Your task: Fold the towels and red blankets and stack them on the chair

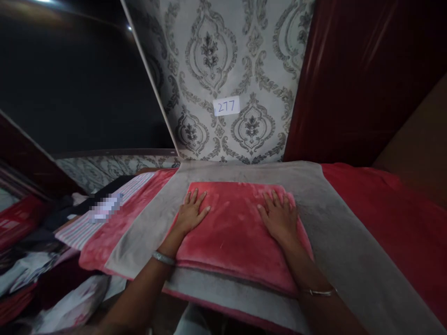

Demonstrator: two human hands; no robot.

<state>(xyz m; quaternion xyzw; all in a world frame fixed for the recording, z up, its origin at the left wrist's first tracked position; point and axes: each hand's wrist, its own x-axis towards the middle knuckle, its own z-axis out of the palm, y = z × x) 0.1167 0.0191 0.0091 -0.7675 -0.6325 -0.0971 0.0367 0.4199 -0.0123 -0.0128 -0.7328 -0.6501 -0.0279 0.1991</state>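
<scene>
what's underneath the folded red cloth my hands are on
Grey fabric shows around the folded red cloth, which lies on it. Your left hand and right hand rest on top. Anything directly beneath the cloth is covered and can't be seen.

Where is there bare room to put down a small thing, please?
A wide grey patch lies between the folded red cloth and the red fabric on the right. A narrower grey strip borders that cloth's left side. Crowded: the folded red cloth, under the left hand and right hand, and far left, with heaped fabrics.
</scene>
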